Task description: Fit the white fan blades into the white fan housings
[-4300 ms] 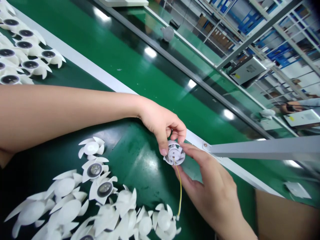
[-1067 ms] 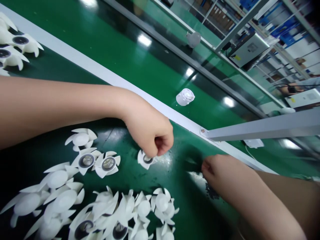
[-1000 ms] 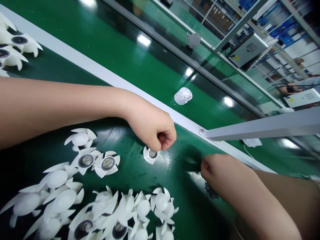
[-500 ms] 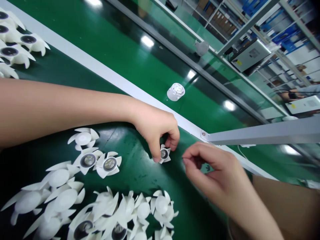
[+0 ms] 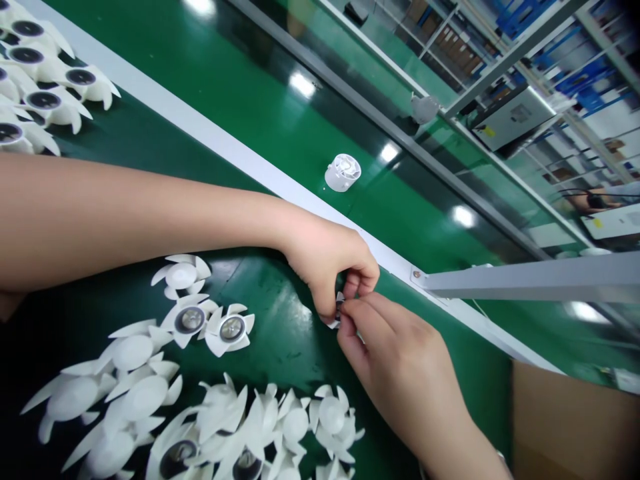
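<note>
My left hand (image 5: 336, 263) reaches in from the left and is closed on a small white fan impeller (image 5: 334, 325), its fingers around the blades near the green work surface. My right hand (image 5: 395, 347) comes from the lower right, thumb and forefinger pinched together at the impeller's hub. Whatever the right fingertips hold, if anything, is hidden. Most of the impeller is covered by the fingers; only slivers of blade show. Left of the hands, two impellers (image 5: 231, 329) lie with their hub openings up, beside a third impeller (image 5: 181, 275) lying hub-cap up.
A pile of white impellers (image 5: 220, 410) spreads along the near side. More impellers with dark hubs (image 5: 44, 100) stand at the upper left. Beyond a white rail (image 5: 215, 137) a white round fan housing (image 5: 343, 173) sits on the green belt. A grey post (image 5: 530, 275) juts in from the right.
My right hand has moved left to the impeller, its pinched fingertips now meeting the hub. My left hand still holds the impeller. The whole view has shifted slightly.
</note>
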A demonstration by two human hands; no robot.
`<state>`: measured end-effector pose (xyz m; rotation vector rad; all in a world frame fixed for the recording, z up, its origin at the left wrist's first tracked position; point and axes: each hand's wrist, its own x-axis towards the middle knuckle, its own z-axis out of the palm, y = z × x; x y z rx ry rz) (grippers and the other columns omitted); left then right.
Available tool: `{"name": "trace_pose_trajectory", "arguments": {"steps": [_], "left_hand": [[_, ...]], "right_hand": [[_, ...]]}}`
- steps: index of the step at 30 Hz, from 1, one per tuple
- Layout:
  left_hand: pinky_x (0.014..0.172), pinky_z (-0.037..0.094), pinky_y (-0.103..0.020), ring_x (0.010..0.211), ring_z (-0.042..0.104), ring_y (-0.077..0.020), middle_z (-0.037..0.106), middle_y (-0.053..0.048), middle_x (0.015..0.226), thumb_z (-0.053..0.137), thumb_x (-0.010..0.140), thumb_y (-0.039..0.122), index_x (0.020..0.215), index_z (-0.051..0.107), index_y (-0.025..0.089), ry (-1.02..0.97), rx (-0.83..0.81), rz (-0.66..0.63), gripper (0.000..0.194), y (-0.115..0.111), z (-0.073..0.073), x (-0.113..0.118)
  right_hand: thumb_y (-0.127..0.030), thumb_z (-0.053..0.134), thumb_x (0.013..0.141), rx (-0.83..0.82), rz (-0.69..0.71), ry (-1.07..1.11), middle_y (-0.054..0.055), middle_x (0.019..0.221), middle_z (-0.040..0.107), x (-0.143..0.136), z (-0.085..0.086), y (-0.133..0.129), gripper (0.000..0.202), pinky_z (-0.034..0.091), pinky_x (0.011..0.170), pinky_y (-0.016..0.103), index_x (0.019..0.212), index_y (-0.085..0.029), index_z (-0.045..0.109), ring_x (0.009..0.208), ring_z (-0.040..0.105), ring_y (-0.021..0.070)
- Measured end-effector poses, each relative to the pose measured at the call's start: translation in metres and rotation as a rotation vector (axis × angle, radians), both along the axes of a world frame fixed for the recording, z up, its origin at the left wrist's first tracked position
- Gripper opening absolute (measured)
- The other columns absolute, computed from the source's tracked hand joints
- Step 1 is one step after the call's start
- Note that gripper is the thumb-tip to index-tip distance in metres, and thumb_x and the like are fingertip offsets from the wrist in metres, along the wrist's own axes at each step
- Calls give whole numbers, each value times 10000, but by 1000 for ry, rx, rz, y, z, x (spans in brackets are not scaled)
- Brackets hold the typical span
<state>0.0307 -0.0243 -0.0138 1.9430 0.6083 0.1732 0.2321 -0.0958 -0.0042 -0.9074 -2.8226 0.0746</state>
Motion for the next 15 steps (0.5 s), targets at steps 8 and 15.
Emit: {"name": "trace_pose_trajectory", "arguments": {"steps": [8,15], "left_hand": [[652,432,-242,651,571,-92,727,43,977,837,567,240,996,675,223,59,4,41,458,-1,0,2],[657,431,-235,629,558,-79,731,44,997,848,577,278,1016,674,217,33,-1,-9,476,5,-5,0]], "right_hand": [[-85,479,888,126,109,-182,31,651,606,5,12,-17,239,348,508,327,929,-146,707,535,558,188],[-422,468,926,-191,-785,-598,154,874,745,102,51,49,303,492,624,421,891,-253,718,733,692,352]]}}
